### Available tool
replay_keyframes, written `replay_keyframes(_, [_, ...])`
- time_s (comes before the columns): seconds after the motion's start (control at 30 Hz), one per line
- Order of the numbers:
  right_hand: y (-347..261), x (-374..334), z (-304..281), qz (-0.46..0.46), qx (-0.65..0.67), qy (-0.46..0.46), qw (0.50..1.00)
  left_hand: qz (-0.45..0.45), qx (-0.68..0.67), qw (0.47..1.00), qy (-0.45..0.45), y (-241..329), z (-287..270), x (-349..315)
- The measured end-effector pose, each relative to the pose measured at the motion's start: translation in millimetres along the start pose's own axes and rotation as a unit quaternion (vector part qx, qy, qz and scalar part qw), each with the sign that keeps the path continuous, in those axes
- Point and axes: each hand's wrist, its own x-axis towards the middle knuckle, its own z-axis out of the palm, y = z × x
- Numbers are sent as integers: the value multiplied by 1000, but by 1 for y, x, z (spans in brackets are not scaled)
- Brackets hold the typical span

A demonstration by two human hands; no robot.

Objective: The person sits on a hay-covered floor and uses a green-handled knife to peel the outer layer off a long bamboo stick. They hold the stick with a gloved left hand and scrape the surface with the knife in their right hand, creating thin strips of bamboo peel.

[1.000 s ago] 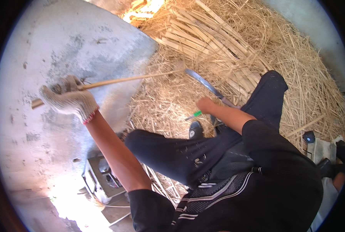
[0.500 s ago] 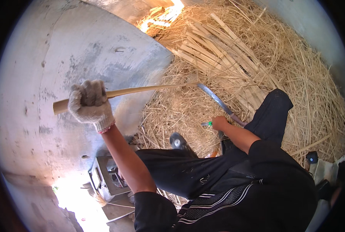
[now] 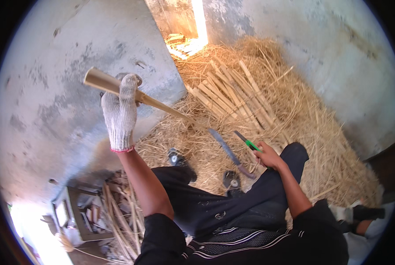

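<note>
My left hand [image 3: 121,108], in a white knitted glove with a red-edged cuff, is raised and closed round a split bamboo strip [image 3: 162,106]. The strip's thick, hollowed end sticks up past the fingers, and its thin end slants down over the straw. Near that thin end is the tip of a long, slightly curved blade [image 3: 224,145] with a brown handle, lying beside my bent knee. My bare right hand [image 3: 268,156] grips a green-handled knife [image 3: 251,145], its short dark blade directed up and left, apart from the bamboo.
Pale split strips [image 3: 237,95] lie in a pile on straw [image 3: 308,137]. A grey slab-like wall [image 3: 95,39] rises at left. A box-like frame [image 3: 84,212] with debris stands lower left, beside loose strips [image 3: 120,221]. Part of another person [image 3: 365,227] shows at lower right.
My left hand has tilted the bamboo strip so its thick end is higher. My right hand has turned, bringing the knife's blade up into view. The whole view has shifted.
</note>
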Motion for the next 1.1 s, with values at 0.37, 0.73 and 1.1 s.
replay_keyframes(0.37, [-22,-158,3,1,218,190,957,-11,-75,996,56,-12,-16,-18])
replay_keyframes(0.73, [-67,-174,40,-148,108,75,980,102,-72,971,203,0,-18,-37])
replay_keyframes(1.1, [-138,-148,39,-274,-88,36,957,115,-161,938,283,-6,-16,-37])
